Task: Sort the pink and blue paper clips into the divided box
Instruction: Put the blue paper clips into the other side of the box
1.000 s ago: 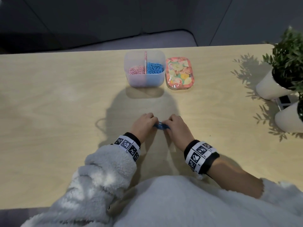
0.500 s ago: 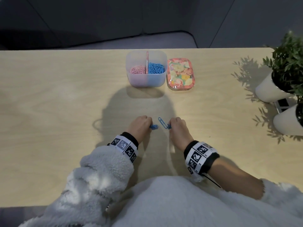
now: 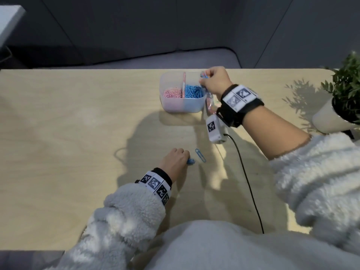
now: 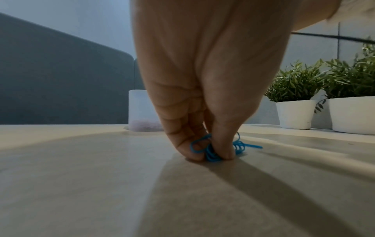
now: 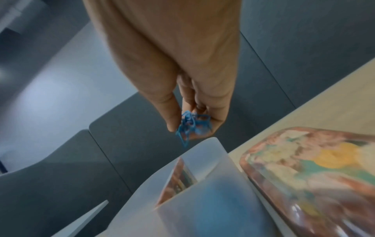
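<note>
Half a second ago both hands sat close together near the table's front; since then the right hand [image 3: 213,81] has travelled up to the far right corner of the divided box [image 3: 182,107], carrying a small tangle of blue clips [image 5: 187,125], while the left hand [image 3: 174,162] has stayed where it was.

Nearest the person, the left hand has its fingertips down on the wooden table [image 3: 68,133], thumb and fingers pinching a little bunch of blue paper clips [image 4: 211,152] against the surface; how many are in the bunch cannot be counted. Just right of it lies one loose blue clip [image 3: 200,155], flat on the wood and apart from the fingers.

Farther off stands the one translucent box, split by a single pink divider [image 3: 183,84] into two compartments. The left compartment holds a heap of pink clips [image 3: 172,92], the right a heap of blue clips [image 3: 193,91]; each heap keeps to its own side. The right hand hangs above the box's right rim, fingers and thumb closed on its blue tangle, which is held in the air above the corner. Right beside the box lies one floral lid [image 5: 316,173], flat on the table and mostly hidden behind the right wrist in the head view.

Two white pots of green plants [image 4: 296,112] [image 4: 353,113] stand at the table's far right.
</note>
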### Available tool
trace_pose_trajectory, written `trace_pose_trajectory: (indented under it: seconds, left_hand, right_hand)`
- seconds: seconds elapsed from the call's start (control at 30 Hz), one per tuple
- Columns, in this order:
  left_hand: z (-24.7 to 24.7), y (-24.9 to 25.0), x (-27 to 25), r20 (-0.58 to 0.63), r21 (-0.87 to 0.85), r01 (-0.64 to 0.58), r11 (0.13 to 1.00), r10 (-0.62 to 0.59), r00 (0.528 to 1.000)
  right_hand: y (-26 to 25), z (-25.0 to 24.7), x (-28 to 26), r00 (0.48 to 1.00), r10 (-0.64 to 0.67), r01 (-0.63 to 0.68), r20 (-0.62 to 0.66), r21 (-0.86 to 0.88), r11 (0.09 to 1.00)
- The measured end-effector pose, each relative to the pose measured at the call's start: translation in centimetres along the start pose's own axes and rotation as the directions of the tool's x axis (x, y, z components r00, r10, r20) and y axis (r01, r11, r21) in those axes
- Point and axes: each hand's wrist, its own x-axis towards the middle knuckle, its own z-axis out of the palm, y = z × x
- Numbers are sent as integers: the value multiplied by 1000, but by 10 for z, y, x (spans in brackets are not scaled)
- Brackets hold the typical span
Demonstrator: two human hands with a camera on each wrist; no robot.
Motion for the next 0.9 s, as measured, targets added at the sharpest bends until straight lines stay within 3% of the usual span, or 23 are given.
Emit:
trace_pose_trajectory:
  seconds: [0.13, 0.3, 0.37, 0.43, 0.5, 0.6, 0.7, 0.77, 0.9]
  left_hand:
    - [0, -2, -1, -2, -30, -16, 999, 16, 1000]
    - [-2, -5, -2, -4, -128, -20, 992, 20, 1000]
    - [-5, -6, -1, 7, -217, -2, 976, 3, 1000]
    - [-14, -10, 0, 3, -298, 29, 954, -30, 1000]
    - [-30, -16, 6, -63, -343, 60, 937, -87, 994]
    - [-67, -26, 22, -226, -419, 63, 906, -171, 959]
    - [-108, -31, 46, -330, -444, 53, 894, -218, 919]
    - [-129, -34, 68, -352, -481, 53, 875, -248, 903]
    - [-145, -38, 106, -280, -588, 139, 797, -362, 889]
  right_hand:
    - [-5, 10, 11, 998, 32, -24, 48, -144, 989]
    - [12, -2, -34, 985, -158, 147, -69, -141, 979]
    - [35, -4, -62, 981, -193, 186, -17, -199, 962]
    - [61, 1, -92, 978, -116, 166, 173, -308, 937]
    - [86, 7, -119, 962, 22, 108, 273, -452, 886]
    - [110, 15, -147, 954, 56, 135, 294, -590, 796]
    - [120, 19, -155, 957, 33, 132, 288, -535, 835]
    - [123, 20, -155, 956, 69, 92, 284, -518, 850]
    - [123, 20, -154, 949, 90, 110, 303, -583, 805]
